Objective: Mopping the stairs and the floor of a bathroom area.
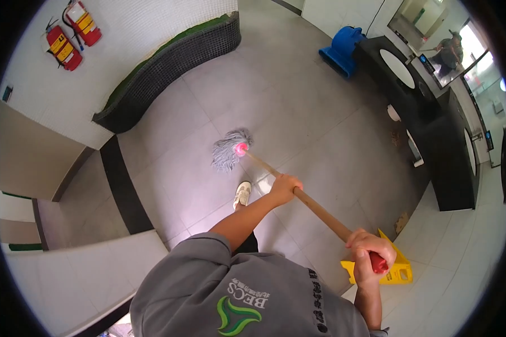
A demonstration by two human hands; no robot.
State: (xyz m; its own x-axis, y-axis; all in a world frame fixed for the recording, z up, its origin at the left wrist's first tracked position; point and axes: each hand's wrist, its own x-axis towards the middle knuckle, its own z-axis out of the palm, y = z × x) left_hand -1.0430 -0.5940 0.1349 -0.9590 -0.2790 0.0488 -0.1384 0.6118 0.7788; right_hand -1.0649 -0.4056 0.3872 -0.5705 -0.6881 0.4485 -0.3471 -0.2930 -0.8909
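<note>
A string mop with a wooden handle [322,211] slants across the view from lower right to the middle. My left hand [285,188] grips the handle partway along its length. Around the top end, beside a red cap [378,263], my right hand [370,255] is closed. The grey mop head [229,150], joined by a pink socket [241,148], rests spread on the grey tiled floor [278,101]. One of my shoes, beige [243,193], shows just below the mop head.
A blue air blower [341,50] stands by the black washbasin counter [430,111] on the right. A yellow wet-floor sign [398,269] is behind my right hand. A curved dark planter [168,73] lines the left wall, below two fire extinguishers [64,48]. A mirror [438,38] hangs above the counter.
</note>
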